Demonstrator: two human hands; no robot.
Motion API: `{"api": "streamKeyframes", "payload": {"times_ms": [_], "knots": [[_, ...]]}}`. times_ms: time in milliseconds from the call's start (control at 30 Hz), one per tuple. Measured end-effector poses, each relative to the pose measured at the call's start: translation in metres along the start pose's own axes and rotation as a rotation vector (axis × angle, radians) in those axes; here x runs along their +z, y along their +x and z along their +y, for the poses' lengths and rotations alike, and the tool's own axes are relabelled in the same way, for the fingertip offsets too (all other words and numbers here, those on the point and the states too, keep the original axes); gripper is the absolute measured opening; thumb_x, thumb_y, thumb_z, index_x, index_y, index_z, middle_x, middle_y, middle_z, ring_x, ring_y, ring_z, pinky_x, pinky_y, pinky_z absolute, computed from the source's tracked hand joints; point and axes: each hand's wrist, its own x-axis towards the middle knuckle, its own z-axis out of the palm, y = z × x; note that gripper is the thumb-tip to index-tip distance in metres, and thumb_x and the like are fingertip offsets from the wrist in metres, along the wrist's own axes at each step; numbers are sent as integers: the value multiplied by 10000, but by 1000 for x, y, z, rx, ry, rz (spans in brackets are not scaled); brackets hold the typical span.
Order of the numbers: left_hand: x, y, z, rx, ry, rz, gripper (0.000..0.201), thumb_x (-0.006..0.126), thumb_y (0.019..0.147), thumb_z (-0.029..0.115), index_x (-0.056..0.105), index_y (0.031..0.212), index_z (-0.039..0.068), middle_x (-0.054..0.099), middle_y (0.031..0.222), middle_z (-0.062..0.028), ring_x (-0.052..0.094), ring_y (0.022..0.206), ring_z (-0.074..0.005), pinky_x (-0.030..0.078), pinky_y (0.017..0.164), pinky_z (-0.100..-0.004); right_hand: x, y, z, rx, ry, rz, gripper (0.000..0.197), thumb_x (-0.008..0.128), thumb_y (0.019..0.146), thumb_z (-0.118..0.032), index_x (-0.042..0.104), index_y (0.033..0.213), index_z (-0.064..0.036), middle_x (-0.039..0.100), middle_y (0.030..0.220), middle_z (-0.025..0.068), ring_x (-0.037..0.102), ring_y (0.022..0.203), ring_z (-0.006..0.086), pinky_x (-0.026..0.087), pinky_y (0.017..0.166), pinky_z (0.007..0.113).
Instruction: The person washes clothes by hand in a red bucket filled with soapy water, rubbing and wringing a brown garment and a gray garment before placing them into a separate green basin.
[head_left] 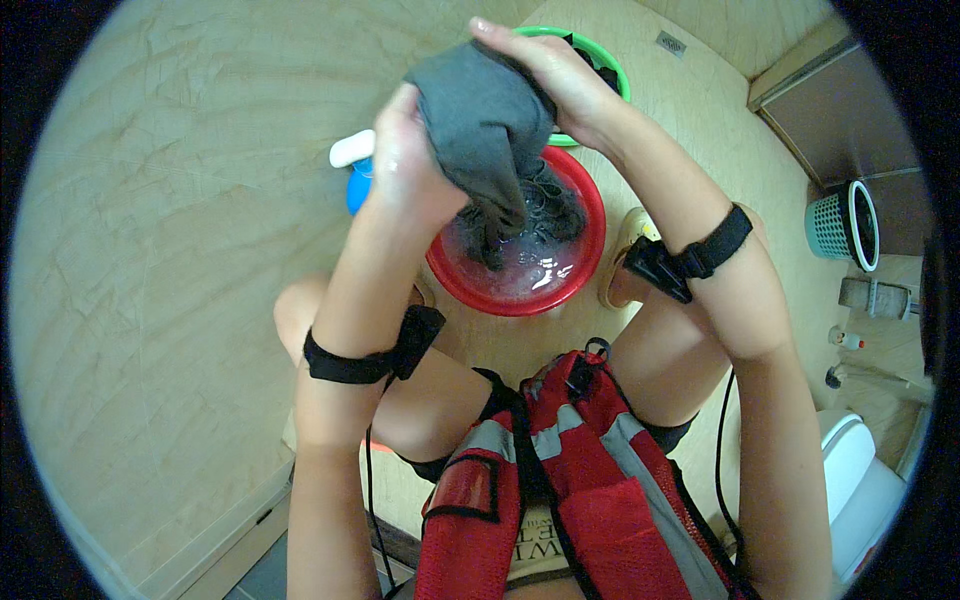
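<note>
My left hand (405, 160) and my right hand (565, 85) hold up a bunched, wet-looking dark grey cloth garment (480, 110) between them. The left grips its left side; the right has its thumb stretched out, with its other fingers partly hidden behind the fabric. A twisted end of the garment hangs down over a red basin (520, 304). Foamy water (490, 275) fills this basin, and more dark fabric (555, 210) lies soaking in it. Beyond, partly covered by my right hand, stands a green basin (613, 63) with dark items inside.
Left of the red basin is a blue container (359, 186) beside a white object (352, 149). A floor drain (671, 43) lies at the far right. Along the right side stand a light green slatted basket (828, 228), a small white bottle (845, 340) and a white toilet (850, 470).
</note>
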Motion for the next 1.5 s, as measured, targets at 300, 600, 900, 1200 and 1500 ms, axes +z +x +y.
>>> {"api": "streamKeyframes", "payload": {"times_ms": [300,600,900,1200,1500], "knots": [[-8,-9,51,176,-147,-259,436,539,795,255,497,1120,-32,551,1137,-174,511,1063,-319,336,987,-455,-17,14,13,-93,-136,-249,350,584,860,-334,627,1010,-21,634,955,28,564,884,96,436,836,257],[5,0,8,319,676,81,397,660,812,215,547,1113,-18,606,1007,-57,562,899,-125,444,814,-253,-1,-13,-45,-532,-219,70,305,501,912,-232,624,803,26,597,693,-9,517,633,50,426,558,215],[9,25,-8,404,231,407,501,359,926,445,528,1093,4,589,1065,-133,584,950,-235,472,837,-346,56,-10,-5,-851,-930,447,457,569,821,-402,583,592,-7,505,502,165,523,462,256,428,441,378],[-46,49,-18,348,-7,-218,587,256,906,583,573,895,90,594,802,-40,580,692,-153,479,629,-302,59,-9,7,-842,-979,496,520,513,822,-449,595,542,-18,553,530,199,586,503,351,468,448,427],[18,42,-8,161,195,205,434,311,941,387,526,1086,38,622,927,-109,630,817,-229,519,765,-364,-8,32,-2,-481,-715,434,514,609,823,-378,532,487,4,432,460,-30,388,437,55,310,387,267]]}}
